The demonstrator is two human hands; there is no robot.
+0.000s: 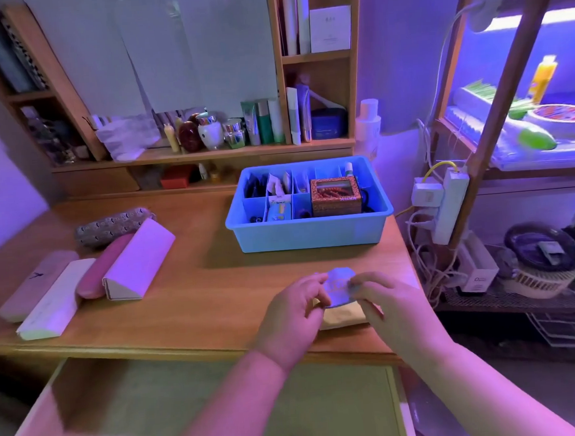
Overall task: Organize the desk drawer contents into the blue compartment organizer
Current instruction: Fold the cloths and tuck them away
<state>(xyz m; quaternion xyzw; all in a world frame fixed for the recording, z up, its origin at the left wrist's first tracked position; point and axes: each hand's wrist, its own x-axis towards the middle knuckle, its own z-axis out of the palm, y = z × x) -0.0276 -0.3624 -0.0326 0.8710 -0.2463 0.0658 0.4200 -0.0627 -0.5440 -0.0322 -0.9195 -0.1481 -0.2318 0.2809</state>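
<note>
A small round pale-blue item (339, 287) is held over the desk's front edge, pinched by my left hand (294, 314) on its left side and my right hand (385, 304) on its right. Under my hands lies a yellow pouch (342, 316), mostly hidden. The blue compartment organizer (309, 231) stands further back on the desk. It holds an ornate red-and-gold box (335, 197), a small blue-yellow box (279, 213) and other small items. The open desk drawer (189, 395) below shows a bare greenish bottom.
Several cases lie in a row at the desk's left: a white triangular case (139, 259), a pink case (102, 268), a patterned pouch (113, 225) and flat white cases (47, 299). Shelves with bottles run behind. A power strip (448, 203) and cables hang at right.
</note>
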